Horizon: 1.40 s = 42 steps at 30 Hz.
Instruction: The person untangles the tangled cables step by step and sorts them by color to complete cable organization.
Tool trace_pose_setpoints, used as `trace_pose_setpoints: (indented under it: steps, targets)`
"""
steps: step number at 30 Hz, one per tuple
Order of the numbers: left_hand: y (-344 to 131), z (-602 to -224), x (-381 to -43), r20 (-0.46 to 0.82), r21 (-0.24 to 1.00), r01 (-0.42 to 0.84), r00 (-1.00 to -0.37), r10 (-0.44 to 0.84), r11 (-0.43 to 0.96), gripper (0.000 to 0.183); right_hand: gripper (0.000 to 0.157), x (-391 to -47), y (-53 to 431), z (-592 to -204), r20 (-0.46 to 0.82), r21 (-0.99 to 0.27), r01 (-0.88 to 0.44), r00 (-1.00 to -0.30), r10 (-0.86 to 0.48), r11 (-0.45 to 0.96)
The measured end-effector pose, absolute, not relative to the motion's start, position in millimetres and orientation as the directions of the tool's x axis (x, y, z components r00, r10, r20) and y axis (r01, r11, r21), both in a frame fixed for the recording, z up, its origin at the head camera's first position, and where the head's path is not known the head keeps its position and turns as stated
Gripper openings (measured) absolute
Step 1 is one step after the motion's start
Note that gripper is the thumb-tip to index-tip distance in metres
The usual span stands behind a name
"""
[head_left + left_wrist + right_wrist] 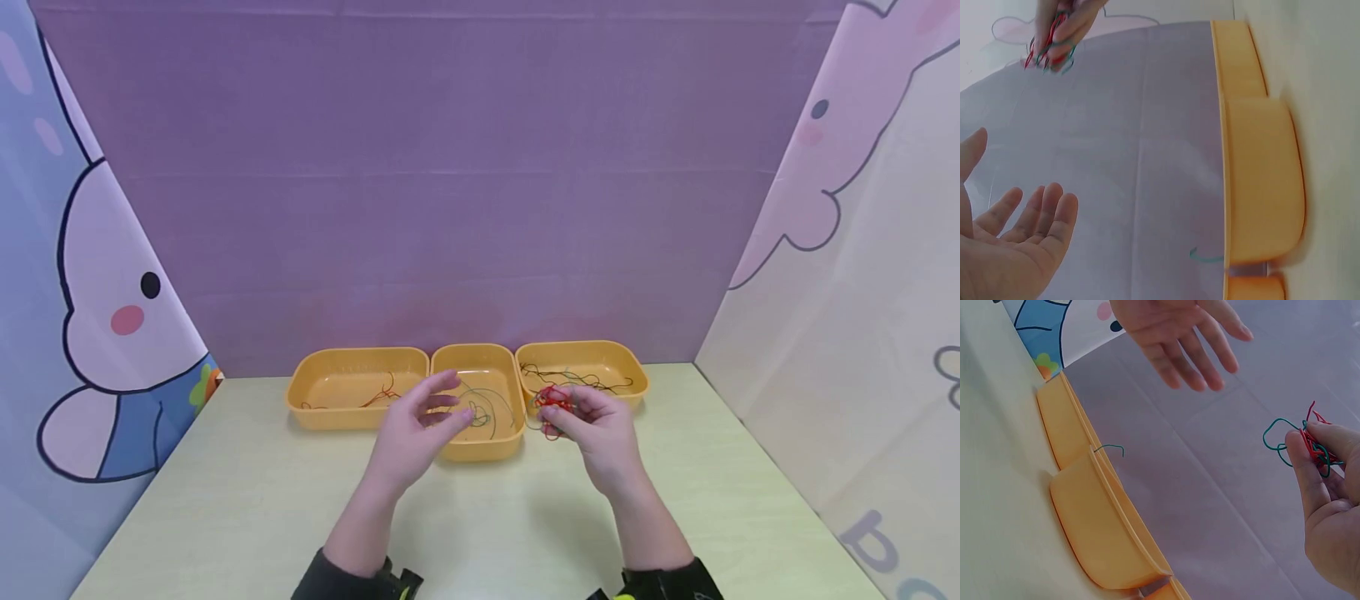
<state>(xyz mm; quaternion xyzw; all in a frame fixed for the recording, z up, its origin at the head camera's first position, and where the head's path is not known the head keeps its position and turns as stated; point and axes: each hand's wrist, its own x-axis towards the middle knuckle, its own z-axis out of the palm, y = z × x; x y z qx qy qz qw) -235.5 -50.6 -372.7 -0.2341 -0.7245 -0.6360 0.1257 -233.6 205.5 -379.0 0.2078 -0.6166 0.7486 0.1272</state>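
My right hand (606, 433) pinches a tangled bundle of thin red and green wires (1317, 449) between thumb and fingers, above the front of the right bin. Green loops stick out beyond the fingertips in the right wrist view. My left hand (411, 429) is raised in front of the left and middle bins, its fingers spread and nothing in them. Red wires (382, 395) lie in the left yellow bin (330, 418). The middle yellow bin (480, 451) holds thin green wires (478, 414), one end poking over its rim. Dark wires (577, 378) and some green lie in the right yellow bin (600, 347).
The three bins stand side by side at the back of the pale table (495, 533), against a purple backdrop (450, 183). Printed cartoon panels flank the table on the left (112, 275) and right (847, 350).
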Motion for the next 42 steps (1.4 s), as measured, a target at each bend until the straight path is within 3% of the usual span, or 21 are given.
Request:
trace_pose_setpoints:
  steps: [9,17,25,42]
  targets:
    - [-17.5,-375.6,-230.0,0.419,0.88,0.461,-0.868,0.267,0.116,0.037,0.022,-231.4,194.3,-382.2,0.466,-0.874,-0.439,-0.878,-0.106,-0.206]
    - [-7.3,-354.2,-208.6,0.398,0.871,0.461,-0.866,0.304,0.173,0.019,0.021,-229.0,188.9,-382.6,0.454,-0.885,-0.432,-0.884,-0.114,-0.176]
    - [-10.7,-381.7,-231.4,0.385,0.857,0.464,-0.866,0.32,0.223,0.014,0.021,-229.8,188.3,-383.5,0.455,-0.886,-0.432,-0.88,-0.134,-0.169]
    - [-28.1,-378.4,-230.9,0.399,0.839,0.476,-0.868,0.296,0.263,0.005,0.021,-229.9,193.1,-383.4,0.442,-0.892,-0.419,-0.886,-0.142,-0.167]
